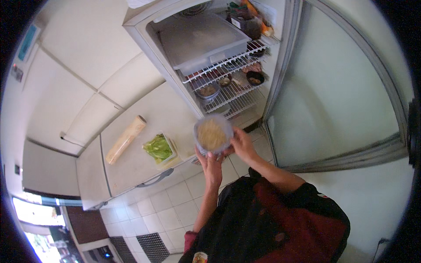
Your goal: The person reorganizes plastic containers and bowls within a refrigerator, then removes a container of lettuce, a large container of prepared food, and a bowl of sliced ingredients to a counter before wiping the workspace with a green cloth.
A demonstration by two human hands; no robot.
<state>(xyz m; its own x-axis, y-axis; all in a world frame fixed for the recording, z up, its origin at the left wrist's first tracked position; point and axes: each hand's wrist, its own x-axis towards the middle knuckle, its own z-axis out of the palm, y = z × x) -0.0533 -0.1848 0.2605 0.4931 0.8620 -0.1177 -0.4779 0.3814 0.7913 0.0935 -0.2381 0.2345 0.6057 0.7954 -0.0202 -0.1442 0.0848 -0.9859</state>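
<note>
Both my hands hold a round plastic tub (213, 134) with pale yellowish shredded or grated food in it, blurred by motion. My left hand (212, 166) supports its near side from below, and my right hand (241, 144) grips the right rim. The tub is in front of an open refrigerator (210, 62) with white wire shelves (236, 67). To the left, on the white counter (158, 108), stands a square plastic container (170, 151) with green lettuce leaves (158, 148). A roll of plastic film (126, 139) lies beyond it.
A large lidded plastic bin (207, 42) fills the top shelf, beside a dark container (246, 24). Lower down are a tub of food (208, 91) and a small black bowl (255, 78). The glass door (335, 92) stands swung out at right. Black mats (153, 246) lie on the tiled floor (164, 210).
</note>
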